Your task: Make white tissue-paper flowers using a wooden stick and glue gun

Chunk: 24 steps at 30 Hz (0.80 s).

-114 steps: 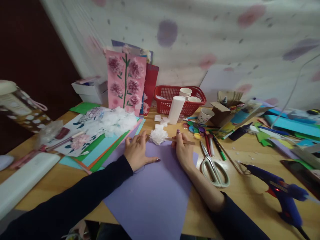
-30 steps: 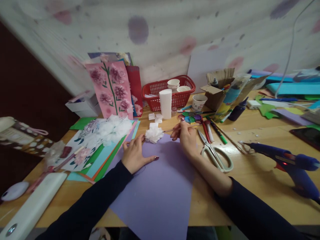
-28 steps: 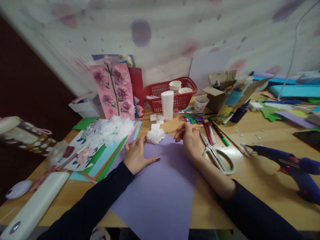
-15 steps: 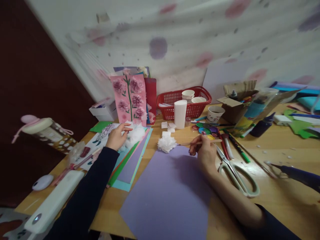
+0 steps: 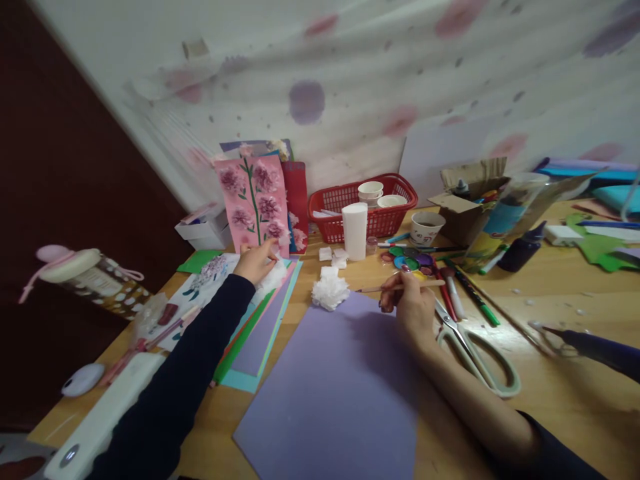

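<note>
- Light-wood tabletop [image 5: 205, 443], backed by a white wall covering [image 5: 360, 73] that is printed with pink and purple blotches.
- Far left: a tilted, dot-patterned bottle with a cream lid [image 5: 107, 280] is seen beyond a long white plastic device [image 5: 107, 410].
- Left: the left hand [image 5: 255, 263] is held over a pile of thin white tissue [image 5: 273, 279], which is laid on overlapping coloured paper sheets [image 5: 247, 350]; whether tissue is pinched cannot be told. Behind the hand, a pink card with purple flowers and a green stem [image 5: 231, 220] is stood upright.
- Centre: a ruffled white paper rosette [image 5: 330, 292] is placed at the far edge of a large purple paper sheet [image 5: 330, 393]. Behind it are set an upright white cylindrical roll [image 5: 355, 233] and a red plastic lattice basket [image 5: 330, 227].
- Right of centre: a slender wooden paintbrush [image 5: 436, 283] is pinched between thumb and fingers of the right hand [image 5: 413, 305], its tip directed leftward, near the rosette.
- Right: scissors with pale-green handles [image 5: 511, 383] are laid beside the right forearm; a dark-blue glue gun [image 5: 607, 350] is cut off by the frame edge.
</note>
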Available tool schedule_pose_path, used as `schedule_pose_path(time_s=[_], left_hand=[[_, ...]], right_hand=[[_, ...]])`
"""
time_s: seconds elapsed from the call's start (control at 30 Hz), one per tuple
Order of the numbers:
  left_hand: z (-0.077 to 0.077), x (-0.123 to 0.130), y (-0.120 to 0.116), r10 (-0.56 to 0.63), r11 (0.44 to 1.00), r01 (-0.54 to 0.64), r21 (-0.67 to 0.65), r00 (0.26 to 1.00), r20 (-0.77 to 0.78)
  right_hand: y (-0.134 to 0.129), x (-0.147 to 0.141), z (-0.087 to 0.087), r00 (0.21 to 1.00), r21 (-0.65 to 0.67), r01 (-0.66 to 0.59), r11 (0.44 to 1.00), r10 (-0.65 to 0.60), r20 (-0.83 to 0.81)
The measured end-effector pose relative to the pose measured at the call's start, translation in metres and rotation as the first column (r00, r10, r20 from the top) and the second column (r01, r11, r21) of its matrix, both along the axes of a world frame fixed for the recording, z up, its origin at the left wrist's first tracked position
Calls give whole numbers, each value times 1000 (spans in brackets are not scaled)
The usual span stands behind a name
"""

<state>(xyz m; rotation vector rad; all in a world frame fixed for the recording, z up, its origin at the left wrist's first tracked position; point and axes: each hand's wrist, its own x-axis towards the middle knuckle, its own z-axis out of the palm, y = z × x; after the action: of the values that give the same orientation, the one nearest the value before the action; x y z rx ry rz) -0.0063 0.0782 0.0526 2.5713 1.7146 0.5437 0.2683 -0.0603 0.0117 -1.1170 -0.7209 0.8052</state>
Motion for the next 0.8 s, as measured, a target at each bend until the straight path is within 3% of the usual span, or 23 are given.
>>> schedule_pose_path(time_s=[0.1, 0.2, 0.27, 0.37, 0.47, 0.63, 0.8], left_hand=[[10, 4, -8, 14, 1000, -13, -4, 953, 302], [22, 18, -28, 77, 981, 55, -184, 766, 638], [27, 33, -49, 103, 934, 180, -310, 694, 713], [21, 59, -85, 108, 858, 287, -426, 710, 696], [2, 84, -112, 117, 806, 326, -495, 731, 672], [-26, 108, -122, 3, 924, 203, -325, 845, 535], [-34, 117, -114, -70, 984, 122, -132, 937, 342]], right_hand=[[-1, 0, 3, 1000, 36, 13, 999, -12, -24], [-3, 1, 4, 999, 58, 37, 998, -36, -28], [-5, 3, 4, 998, 45, 61, 997, -61, 12], [-9, 5, 0, 989, 36, 111, 993, -114, 97], [-15, 5, -4, 978, 10, 117, 993, -117, 174], [-22, 1, -7, 910, -32, 24, 999, -9, 415], [-20, -5, -9, 893, -78, -63, 995, 91, 441]])
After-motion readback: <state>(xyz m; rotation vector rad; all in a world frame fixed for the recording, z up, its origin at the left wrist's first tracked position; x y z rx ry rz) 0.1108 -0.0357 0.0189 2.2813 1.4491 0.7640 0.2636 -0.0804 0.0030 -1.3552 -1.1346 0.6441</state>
